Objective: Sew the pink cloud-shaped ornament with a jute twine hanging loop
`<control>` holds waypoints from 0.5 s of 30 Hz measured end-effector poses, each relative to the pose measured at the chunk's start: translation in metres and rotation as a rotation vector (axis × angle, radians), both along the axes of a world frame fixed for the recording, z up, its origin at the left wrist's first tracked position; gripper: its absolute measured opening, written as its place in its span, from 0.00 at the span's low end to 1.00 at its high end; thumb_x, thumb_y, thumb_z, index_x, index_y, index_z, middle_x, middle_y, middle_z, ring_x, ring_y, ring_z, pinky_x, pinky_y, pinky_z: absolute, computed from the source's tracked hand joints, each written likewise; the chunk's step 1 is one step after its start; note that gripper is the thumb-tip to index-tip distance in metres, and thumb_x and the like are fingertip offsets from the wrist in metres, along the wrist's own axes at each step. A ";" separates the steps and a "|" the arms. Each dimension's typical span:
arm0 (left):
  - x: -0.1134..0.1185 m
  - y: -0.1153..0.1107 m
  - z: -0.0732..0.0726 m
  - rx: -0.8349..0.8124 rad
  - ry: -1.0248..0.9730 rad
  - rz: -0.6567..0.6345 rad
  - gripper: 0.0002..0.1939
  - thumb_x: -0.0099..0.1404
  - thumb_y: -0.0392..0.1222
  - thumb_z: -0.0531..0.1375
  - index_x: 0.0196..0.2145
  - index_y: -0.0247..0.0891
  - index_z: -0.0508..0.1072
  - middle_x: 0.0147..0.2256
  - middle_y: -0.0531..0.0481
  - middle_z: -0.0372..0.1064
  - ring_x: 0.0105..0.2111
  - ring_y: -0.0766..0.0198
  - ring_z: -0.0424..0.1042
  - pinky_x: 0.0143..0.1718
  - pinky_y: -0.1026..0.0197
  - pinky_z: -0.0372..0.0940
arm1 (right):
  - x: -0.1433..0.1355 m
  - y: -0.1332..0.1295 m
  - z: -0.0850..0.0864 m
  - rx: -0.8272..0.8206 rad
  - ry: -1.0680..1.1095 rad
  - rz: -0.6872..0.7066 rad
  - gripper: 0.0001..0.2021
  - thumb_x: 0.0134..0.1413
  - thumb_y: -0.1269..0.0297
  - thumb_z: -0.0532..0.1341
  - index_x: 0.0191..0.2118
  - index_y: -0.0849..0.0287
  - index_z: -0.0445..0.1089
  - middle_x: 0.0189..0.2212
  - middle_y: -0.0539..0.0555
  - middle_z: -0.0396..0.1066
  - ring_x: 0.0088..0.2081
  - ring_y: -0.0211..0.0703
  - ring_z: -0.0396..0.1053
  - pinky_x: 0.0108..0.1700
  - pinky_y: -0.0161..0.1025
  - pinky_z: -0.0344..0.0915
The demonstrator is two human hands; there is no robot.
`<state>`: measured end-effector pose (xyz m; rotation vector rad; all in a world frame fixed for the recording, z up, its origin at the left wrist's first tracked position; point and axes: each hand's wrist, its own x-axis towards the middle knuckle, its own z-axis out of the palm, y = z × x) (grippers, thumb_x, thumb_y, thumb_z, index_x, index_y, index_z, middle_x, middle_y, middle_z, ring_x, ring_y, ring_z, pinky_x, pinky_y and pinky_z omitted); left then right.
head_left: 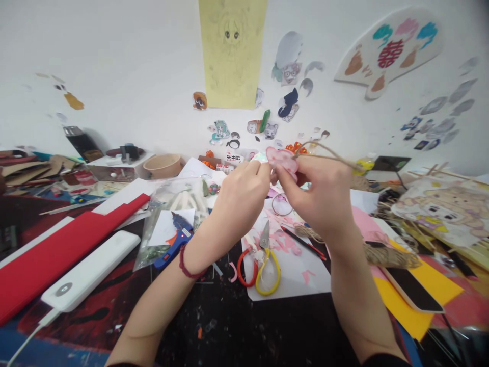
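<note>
My two hands meet above the middle of the cluttered table. Between the thumb and fingers of my right hand is a pink petal-shaped piece, and a brown cord trails from it to the right. My left hand touches the left side of the piece, its fingers closed and mostly hidden behind the back of the hand. A metal ring shows just under the hands. Below lie scissors with one red and one yellow handle on white paper with pink scraps.
To the left are a blue glue gun, a white power bank and a red strip. A red-black pencil, twine and a phone lie to the right. A wooden bowl stands by the wall.
</note>
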<state>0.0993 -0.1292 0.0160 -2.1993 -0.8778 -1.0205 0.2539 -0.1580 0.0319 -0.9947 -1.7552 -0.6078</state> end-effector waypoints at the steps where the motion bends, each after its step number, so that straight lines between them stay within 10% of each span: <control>1: 0.000 0.001 0.001 -0.044 -0.034 -0.021 0.11 0.75 0.37 0.53 0.34 0.34 0.70 0.29 0.48 0.70 0.28 0.62 0.66 0.30 0.60 0.55 | 0.000 0.000 0.000 0.002 0.001 -0.002 0.19 0.59 0.70 0.62 0.21 0.56 0.52 0.17 0.46 0.55 0.22 0.35 0.53 0.28 0.40 0.50; 9: -0.001 -0.003 0.013 -0.495 -0.251 -0.269 0.09 0.73 0.40 0.57 0.34 0.35 0.71 0.25 0.54 0.71 0.23 0.67 0.65 0.27 0.64 0.54 | 0.002 -0.009 -0.001 -0.058 -0.008 0.024 0.16 0.65 0.67 0.58 0.24 0.56 0.59 0.20 0.48 0.61 0.24 0.37 0.59 0.29 0.40 0.53; 15: -0.002 0.001 0.010 -0.482 -0.361 -0.264 0.11 0.74 0.45 0.56 0.41 0.35 0.73 0.28 0.51 0.76 0.28 0.64 0.73 0.30 0.63 0.60 | 0.004 -0.011 0.002 -0.080 -0.073 0.028 0.18 0.67 0.65 0.56 0.24 0.56 0.59 0.21 0.49 0.63 0.24 0.38 0.59 0.30 0.40 0.54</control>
